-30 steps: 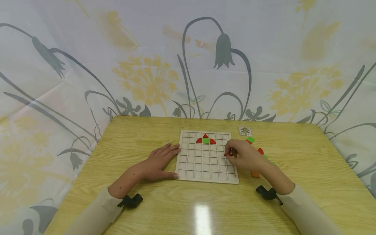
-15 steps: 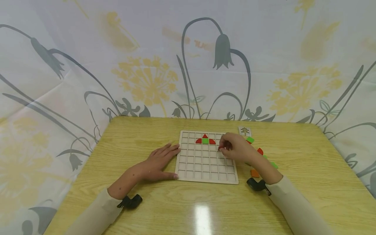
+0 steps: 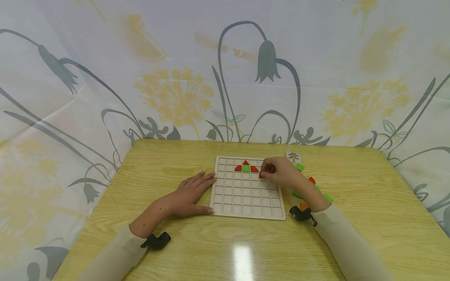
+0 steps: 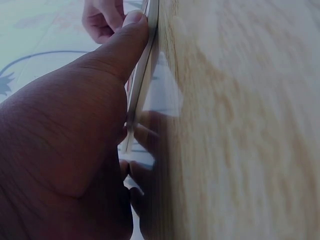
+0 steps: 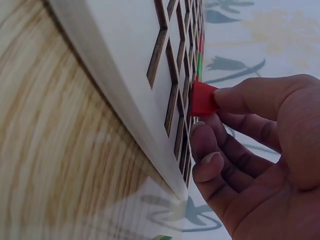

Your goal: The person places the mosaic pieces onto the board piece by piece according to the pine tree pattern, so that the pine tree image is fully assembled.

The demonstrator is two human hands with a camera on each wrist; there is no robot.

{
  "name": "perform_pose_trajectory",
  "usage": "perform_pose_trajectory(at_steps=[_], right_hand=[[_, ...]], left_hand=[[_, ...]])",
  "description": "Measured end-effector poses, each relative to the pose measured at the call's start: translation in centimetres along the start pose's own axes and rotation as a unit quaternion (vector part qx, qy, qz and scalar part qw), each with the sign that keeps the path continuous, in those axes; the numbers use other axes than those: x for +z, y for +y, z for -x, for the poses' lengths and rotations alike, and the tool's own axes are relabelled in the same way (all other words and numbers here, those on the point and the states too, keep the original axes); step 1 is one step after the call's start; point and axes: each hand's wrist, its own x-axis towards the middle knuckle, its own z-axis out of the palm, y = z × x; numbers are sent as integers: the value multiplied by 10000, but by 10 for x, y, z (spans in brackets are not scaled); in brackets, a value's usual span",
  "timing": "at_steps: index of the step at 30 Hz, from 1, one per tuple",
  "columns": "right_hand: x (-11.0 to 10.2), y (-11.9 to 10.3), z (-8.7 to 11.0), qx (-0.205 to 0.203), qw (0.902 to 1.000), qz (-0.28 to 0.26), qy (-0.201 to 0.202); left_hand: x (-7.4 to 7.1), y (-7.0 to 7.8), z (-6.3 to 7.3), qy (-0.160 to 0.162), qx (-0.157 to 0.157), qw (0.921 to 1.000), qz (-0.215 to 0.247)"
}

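Note:
My right hand point(image 3: 281, 171) pinches a small red tile point(image 5: 202, 99) between thumb and fingers, over the right part of a pale grid board point(image 3: 237, 199). In the right wrist view the tile stands tilted against the grid. Near the board's top, a red triangle point(image 3: 245, 162) sits above a green square point(image 3: 246, 168). Flanking the square are two red tiles with curved edges, one left point(image 3: 238, 168) and one right point(image 3: 254, 169). My left hand point(image 3: 188, 195) lies flat on the table, fingers straight, its fingertips and thumb touching the board's left edge.
A small pattern card point(image 3: 293, 157) lies beyond the board's upper right. Loose tiles are scattered right of the board, among them green point(image 3: 299, 167), red point(image 3: 311, 180) and orange point(image 3: 304, 206) ones, partly hidden by the right arm. A patterned cloth point(image 3: 225, 78) hangs behind the table.
My right hand has moved left and away from me with the red tile, from the board's right edge to near the curved red tile. The left hand has stayed still.

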Motion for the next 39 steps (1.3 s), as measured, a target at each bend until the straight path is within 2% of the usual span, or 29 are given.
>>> perform_pose_trajectory(at_steps=[12, 27, 39], right_hand=[[-1, 2, -2, 272, 9996, 78, 22], [4, -3, 1, 306, 9993, 194, -22], [-13, -6, 12, 430, 9978, 333, 384]], left_hand=[[-2, 1, -1, 5, -19, 10000, -49], [-1, 1, 0, 4, 16, 10000, -62], [0, 1, 0, 16, 1, 10000, -46]])
